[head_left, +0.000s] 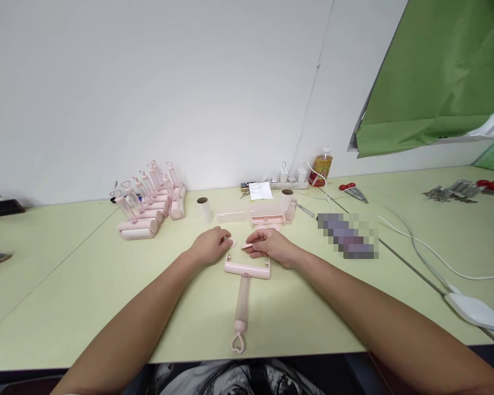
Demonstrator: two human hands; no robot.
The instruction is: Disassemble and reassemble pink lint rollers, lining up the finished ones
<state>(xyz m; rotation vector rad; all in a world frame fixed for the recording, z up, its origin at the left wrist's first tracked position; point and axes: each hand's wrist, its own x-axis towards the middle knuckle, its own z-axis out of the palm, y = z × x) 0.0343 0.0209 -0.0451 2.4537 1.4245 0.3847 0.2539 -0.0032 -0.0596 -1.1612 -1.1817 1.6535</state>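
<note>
A pink lint-roller frame [247, 269] lies on the pale green table [86, 285], its clear handle [242, 302] pointing toward me and ending in a heart loop. Just above the frame's left end, my left hand [211, 246] pinches a small round pink cap [231, 242]. My right hand [269, 245] is above the frame's right end, fingers curled on a small pink piece [247, 246]. The two hands are a few centimetres apart.
A stack of finished pink rollers [150, 206] stands at the back left. Cardboard tubes [204, 208], pink covers [267, 220], a power strip [288, 184], a bottle [321, 166], red scissors [353, 190] and white cables [420, 247] lie behind and to the right.
</note>
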